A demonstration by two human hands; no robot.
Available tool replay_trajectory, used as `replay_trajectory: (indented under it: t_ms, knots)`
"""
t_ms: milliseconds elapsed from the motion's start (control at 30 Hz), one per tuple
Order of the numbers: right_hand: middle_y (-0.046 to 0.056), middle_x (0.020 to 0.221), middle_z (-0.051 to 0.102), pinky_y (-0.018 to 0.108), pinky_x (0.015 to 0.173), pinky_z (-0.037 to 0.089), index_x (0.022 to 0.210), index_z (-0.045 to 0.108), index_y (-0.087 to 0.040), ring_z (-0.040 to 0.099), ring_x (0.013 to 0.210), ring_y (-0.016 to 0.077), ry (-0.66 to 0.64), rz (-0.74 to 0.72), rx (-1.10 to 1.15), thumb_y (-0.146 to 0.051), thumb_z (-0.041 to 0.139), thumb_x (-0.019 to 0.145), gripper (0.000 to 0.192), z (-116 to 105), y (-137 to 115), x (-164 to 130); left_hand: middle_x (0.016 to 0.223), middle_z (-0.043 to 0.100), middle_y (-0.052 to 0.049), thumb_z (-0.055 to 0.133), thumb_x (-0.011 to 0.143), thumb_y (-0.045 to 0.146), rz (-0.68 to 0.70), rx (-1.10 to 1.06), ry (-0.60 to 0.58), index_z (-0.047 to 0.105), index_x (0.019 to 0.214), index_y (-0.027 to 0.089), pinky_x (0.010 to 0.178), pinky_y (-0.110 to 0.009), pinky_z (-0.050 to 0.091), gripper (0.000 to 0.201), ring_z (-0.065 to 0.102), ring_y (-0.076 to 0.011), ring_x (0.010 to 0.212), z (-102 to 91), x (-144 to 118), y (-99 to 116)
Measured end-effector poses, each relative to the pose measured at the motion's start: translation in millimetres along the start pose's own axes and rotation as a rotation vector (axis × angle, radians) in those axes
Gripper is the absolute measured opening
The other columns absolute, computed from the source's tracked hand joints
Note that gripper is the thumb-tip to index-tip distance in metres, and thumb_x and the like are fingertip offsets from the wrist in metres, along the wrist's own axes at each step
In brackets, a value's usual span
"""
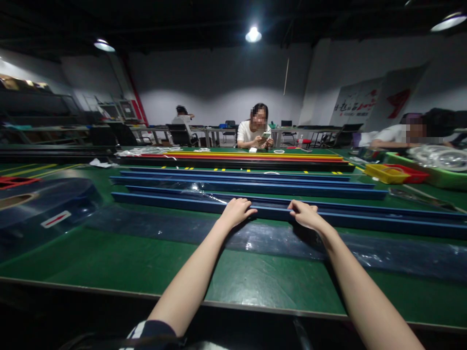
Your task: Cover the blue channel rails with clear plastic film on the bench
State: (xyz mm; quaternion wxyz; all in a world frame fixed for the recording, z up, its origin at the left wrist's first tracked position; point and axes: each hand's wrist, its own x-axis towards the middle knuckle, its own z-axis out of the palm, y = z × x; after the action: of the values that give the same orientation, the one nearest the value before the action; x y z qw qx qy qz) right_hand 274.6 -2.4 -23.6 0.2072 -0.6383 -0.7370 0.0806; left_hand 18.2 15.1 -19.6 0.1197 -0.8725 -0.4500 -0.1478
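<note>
Two long blue channel rails lie across the green table in front of me. The fingers of my left hand [236, 213] are curled over the upper edge of the nearest blue rail [168, 201], its thumb on my side. Farther along the same rail, my right hand [305, 214] grips the edge between thumb and bent fingers. Below both wrists a flat strip of clear plastic film [199, 232] stretches along the table. A bit of shiny clear film [204, 192] also shows inside the rail, left of my left hand.
Behind lie more blue rails [255, 183] and yellow, red and black strips [255, 157]. A roll of film [47, 209] sits at left. At right stand a yellow bin [386, 173] and a green bin [447, 176]. Across the table a person [251, 133] holds a phone.
</note>
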Motion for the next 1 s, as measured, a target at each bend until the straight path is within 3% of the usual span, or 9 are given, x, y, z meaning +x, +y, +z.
replay_trajectory:
  t_ms: [833, 1000]
  knots:
    - [0.001, 0.09, 0.064, 0.03, 0.072, 0.025, 0.083, 0.053, -0.02, 0.053, 0.085, 0.0187, -0.035, -0.025, 0.008, -0.016, 0.041, 0.074, 0.015, -3.5, -2.3, -1.5, 0.099, 0.062, -0.006, 0.037, 0.087, 0.052, -0.068, -0.013, -0.042, 0.06, 0.094, 0.019, 0.074, -0.026, 0.043, 0.041, 0.059, -0.0198, 0.091, 0.0, -1.0, 1.3]
    - [0.0, 0.087, 0.063, 0.034, 0.074, 0.026, 0.082, 0.052, -0.021, 0.054, 0.084, 0.0196, -0.053, -0.037, -0.029, -0.033, 0.046, 0.079, 0.014, -8.6, -9.2, -4.5, 0.103, 0.059, -0.005, 0.039, 0.085, 0.054, -0.102, -0.031, -0.029, 0.059, 0.099, 0.02, 0.074, -0.026, 0.043, 0.042, 0.059, -0.0183, 0.09, 0.6, -1.8, 1.0]
